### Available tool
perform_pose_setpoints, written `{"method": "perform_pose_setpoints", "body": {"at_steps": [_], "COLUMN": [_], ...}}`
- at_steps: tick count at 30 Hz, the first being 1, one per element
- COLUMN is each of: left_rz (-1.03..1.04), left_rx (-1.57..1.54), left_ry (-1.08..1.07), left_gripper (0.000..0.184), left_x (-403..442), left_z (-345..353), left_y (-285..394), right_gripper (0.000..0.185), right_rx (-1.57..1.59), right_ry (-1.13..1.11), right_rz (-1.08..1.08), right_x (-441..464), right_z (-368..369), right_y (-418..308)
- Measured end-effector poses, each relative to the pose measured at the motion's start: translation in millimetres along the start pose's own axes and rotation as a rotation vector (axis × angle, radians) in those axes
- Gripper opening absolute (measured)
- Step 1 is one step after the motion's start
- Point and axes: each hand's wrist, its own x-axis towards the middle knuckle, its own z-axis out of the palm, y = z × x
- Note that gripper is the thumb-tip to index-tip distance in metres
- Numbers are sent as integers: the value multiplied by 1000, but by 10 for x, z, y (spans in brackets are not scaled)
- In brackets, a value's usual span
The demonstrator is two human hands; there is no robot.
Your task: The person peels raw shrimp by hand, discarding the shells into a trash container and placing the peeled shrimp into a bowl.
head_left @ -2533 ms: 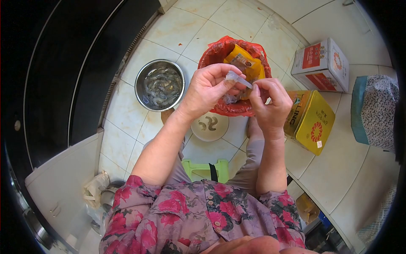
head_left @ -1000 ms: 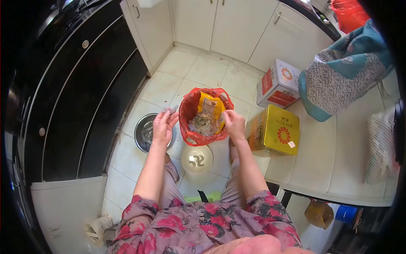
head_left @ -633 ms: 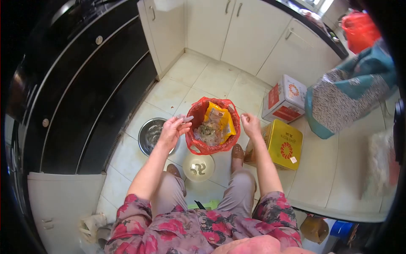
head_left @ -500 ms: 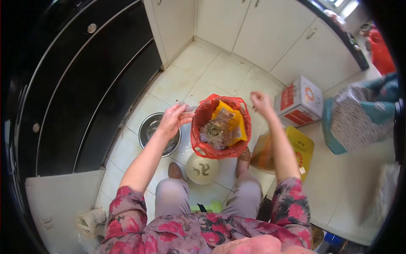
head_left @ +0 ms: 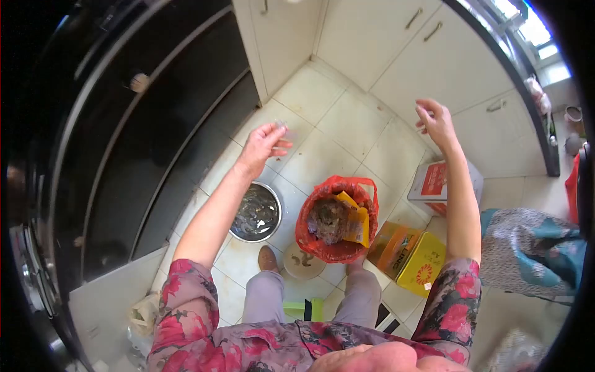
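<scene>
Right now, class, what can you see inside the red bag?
Inside the red bag are a yellow packet and a grey-brown heap. Whatever lies beneath them is covered.

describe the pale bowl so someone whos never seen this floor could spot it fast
Find the open red bin bag on the tiled floor. Just below it in the view, between the person's feet, sits a pale round bowl, partly hidden by the bag. Unlike the shiny metal basin crowded with shrimp to its upper left, it holds only a few curled shrimp.
</scene>
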Motion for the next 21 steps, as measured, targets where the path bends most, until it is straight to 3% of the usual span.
{"method": "perform_pose_setpoints", "body": {"at_steps": [5, 9, 13, 16, 21], "left_rz": [-17, -124, -245, -348, -475], "left_rx": [19, -30, -73, -9, -76], "left_ry": [6, -10, 28, 240, 487], "left_gripper": [23, 22, 22, 22, 21], "left_x": [-666, -1206, -1498, -1655, -1809], "left_z": [-52, 71, -49, -280, -592], "left_y": [849, 959, 573, 102, -386], "right_gripper": [29, 25, 25, 25, 26], "right_rx": [136, 238, 357, 461, 531], "right_ry": [-7, -239, -472, -477, -583], "right_rz": [221, 275, 514, 645, 641], "right_x": [-342, -1131, -1823, -2179, -1978], "right_z": [-470, -435, 25, 487, 723], "right_y": [-911, -1549, -1370, -997, -580]}}
